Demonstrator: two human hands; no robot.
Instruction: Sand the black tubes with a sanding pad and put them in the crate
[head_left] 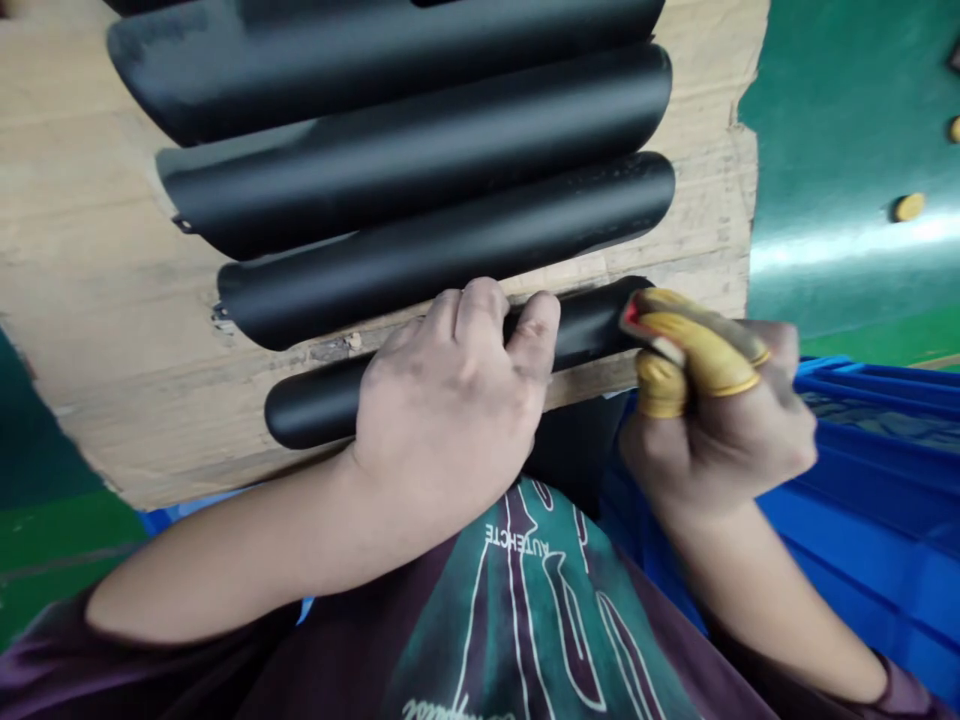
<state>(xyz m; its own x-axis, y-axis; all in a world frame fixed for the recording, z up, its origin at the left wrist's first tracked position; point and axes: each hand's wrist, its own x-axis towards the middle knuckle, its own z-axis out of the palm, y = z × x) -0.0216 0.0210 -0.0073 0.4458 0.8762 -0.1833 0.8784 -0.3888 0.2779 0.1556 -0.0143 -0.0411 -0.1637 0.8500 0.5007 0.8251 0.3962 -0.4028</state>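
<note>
My left hand is wrapped over the nearest black curved plastic piece, thumb on the right and fingers over its far edge. It presses the piece against the cardboard. Yellow covers sit on the fingers of my right hand, which pinches a small tool with a red part at the right end of the same piece. Most of that tool is hidden by the fingers, so its kind does not show. Beyond my left hand lies another black curved piece, parallel to the held one.
Several more black pieces, such as this long one, lie in a row on a cardboard sheet. A blue crate stands at the lower right. On the right is a green surface with a yellow round knob.
</note>
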